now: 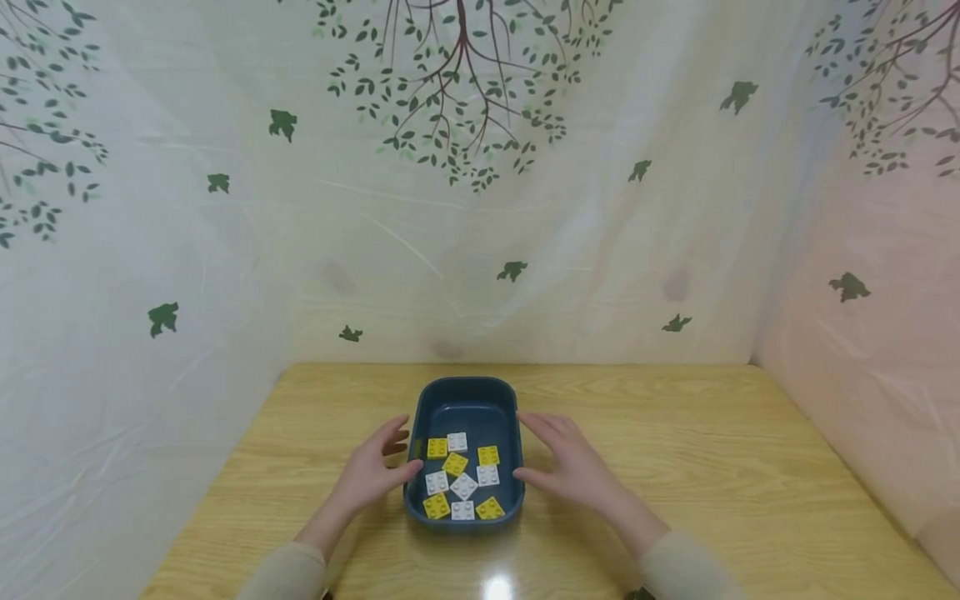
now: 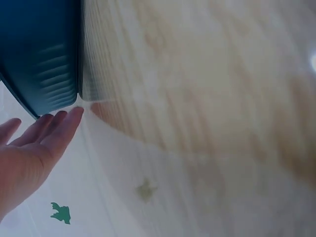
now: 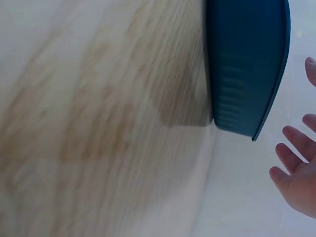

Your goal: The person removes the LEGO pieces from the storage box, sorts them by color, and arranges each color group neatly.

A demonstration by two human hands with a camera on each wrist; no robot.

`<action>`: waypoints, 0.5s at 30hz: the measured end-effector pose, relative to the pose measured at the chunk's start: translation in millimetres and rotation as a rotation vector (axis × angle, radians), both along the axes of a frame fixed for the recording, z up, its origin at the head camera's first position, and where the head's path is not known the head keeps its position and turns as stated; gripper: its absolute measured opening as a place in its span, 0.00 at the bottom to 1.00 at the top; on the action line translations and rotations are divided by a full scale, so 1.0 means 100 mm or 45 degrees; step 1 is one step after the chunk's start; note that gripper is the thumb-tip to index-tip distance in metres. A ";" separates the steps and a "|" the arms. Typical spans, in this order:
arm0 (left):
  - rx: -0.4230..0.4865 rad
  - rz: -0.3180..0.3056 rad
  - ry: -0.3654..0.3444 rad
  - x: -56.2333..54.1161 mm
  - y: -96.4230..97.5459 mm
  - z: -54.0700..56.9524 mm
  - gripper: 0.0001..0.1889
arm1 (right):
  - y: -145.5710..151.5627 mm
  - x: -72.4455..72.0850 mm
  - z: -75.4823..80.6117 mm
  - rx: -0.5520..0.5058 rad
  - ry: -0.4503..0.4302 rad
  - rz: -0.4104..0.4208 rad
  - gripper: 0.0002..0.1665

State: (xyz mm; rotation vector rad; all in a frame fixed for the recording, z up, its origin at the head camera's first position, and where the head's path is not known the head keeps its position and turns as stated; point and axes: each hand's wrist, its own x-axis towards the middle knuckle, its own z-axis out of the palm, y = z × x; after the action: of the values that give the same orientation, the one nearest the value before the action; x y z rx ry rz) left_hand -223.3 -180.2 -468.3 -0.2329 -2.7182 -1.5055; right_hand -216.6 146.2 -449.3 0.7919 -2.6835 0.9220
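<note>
A dark blue rectangular tray (image 1: 468, 417) stands on the table with several toy bricks lying loose inside it. Some are yellow, like the brick (image 1: 455, 464) near the middle; others are white, like the brick (image 1: 487, 475) by the right wall. To the tray's left is my left hand (image 1: 371, 471), fingers spread and thumb tip at the rim; whether it touches is unclear. My right hand (image 1: 570, 462) is at the opposite side, its fingertips close to the wall. In the right wrist view, a gap shows between those fingers (image 3: 291, 148) and the tray (image 3: 247, 74). Neither hand grips anything.
The wooden table (image 1: 660, 442) extends to both sides of the tray. Pale sheeting (image 1: 450, 275) printed with branches and green leaves or birds encloses the table at the back, left and right.
</note>
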 end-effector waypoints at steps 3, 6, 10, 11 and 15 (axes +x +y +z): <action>0.031 -0.026 -0.011 -0.02 -0.01 -0.02 0.38 | -0.07 -0.01 0.04 -0.034 -0.028 0.017 0.47; 0.070 -0.061 -0.027 -0.03 -0.02 -0.03 0.38 | -0.15 -0.02 0.07 -0.038 -0.043 0.024 0.47; 0.120 -0.103 -0.061 -0.03 -0.03 -0.01 0.36 | -0.26 -0.04 0.10 -0.041 -0.053 0.062 0.46; 0.143 -0.113 -0.075 -0.03 -0.04 -0.01 0.36 | -0.29 -0.05 0.10 -0.039 -0.053 0.077 0.46; 0.193 -0.146 -0.120 -0.04 -0.06 0.00 0.36 | -0.40 -0.09 0.10 -0.028 -0.075 0.128 0.45</action>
State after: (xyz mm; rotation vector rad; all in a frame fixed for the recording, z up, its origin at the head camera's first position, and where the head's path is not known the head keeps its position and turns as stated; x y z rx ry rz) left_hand -227.7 -185.7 -468.5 -0.3267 -2.6846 -1.7878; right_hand -225.9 106.1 -439.5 0.9159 -2.7003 1.0115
